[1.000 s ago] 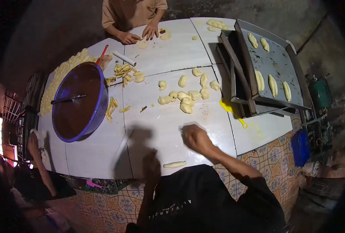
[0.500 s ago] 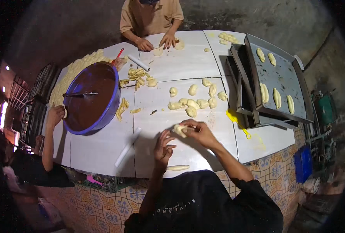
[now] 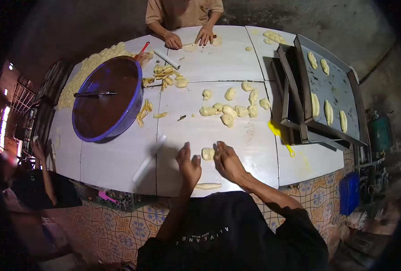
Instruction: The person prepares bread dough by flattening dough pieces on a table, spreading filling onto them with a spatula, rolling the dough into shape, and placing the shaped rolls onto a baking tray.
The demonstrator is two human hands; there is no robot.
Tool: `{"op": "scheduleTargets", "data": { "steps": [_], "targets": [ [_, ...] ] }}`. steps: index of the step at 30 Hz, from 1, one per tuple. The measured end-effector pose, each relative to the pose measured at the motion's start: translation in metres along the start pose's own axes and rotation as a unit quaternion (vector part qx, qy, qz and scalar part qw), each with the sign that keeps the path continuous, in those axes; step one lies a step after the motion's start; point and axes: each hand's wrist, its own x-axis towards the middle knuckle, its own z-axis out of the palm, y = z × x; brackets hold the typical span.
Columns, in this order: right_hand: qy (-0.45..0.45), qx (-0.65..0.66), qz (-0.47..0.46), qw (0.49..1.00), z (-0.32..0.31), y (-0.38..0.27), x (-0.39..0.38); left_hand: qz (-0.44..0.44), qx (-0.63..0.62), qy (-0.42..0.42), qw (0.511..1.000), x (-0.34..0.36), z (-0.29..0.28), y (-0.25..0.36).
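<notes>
A small lump of pale dough (image 3: 207, 154) lies on the white tabletop between my hands. My left hand (image 3: 189, 166) is just left of it, fingers raised and apart, holding nothing. My right hand (image 3: 226, 162) is at the lump's right side, fingers spread and curved toward the table; whether they touch the dough is unclear. Just below the lump is a long dough roll (image 3: 208, 185), and a white rolling pin (image 3: 144, 165) lies to the left. Several dough pieces (image 3: 229, 111) sit beyond my hands.
Left are a blue basin (image 3: 130, 111) of brown filling, dough balls (image 3: 73, 83) and a co-worker (image 3: 47, 183); another co-worker (image 3: 182, 18) works opposite. Banana pieces (image 3: 164, 72) lie mid-table. Stacked metal trays (image 3: 329, 86) with shaped dough and a yellow tool (image 3: 277, 131) are right.
Half a second ago the lump was held in my right hand; it now lies on the table. My hands have moved apart on either side of it, and the view has shifted.
</notes>
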Motion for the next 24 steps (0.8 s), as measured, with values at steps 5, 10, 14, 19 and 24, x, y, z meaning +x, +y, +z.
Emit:
{"op": "scheduleTargets", "data": {
  "steps": [5, 10, 14, 19, 24],
  "targets": [
    [-0.138, -0.211, -0.181, 0.951, -0.003, -0.002, -0.002, 0.151, -0.046, -0.219, 0.963, 0.010, -0.017, 0.023],
    [-0.118, -0.302, -0.166, 0.931, -0.008, 0.017, 0.001, 0.152, 0.137, -0.262, 0.943, 0.005, -0.014, 0.028],
    [-0.128, -0.272, -0.139, 0.943, -0.019, 0.007, 0.003, 0.137, 0.219, -0.296, 0.920, 0.012, -0.020, 0.029],
    [-0.100, -0.307, -0.119, 0.939, -0.019, 0.009, -0.007, -0.010, 0.267, 0.031, 0.963, 0.018, -0.066, -0.067],
    [-0.149, -0.153, -0.043, 0.976, -0.032, 0.015, 0.005, -0.184, 0.365, -0.010, 0.912, 0.005, -0.097, -0.083]
  ]
}}
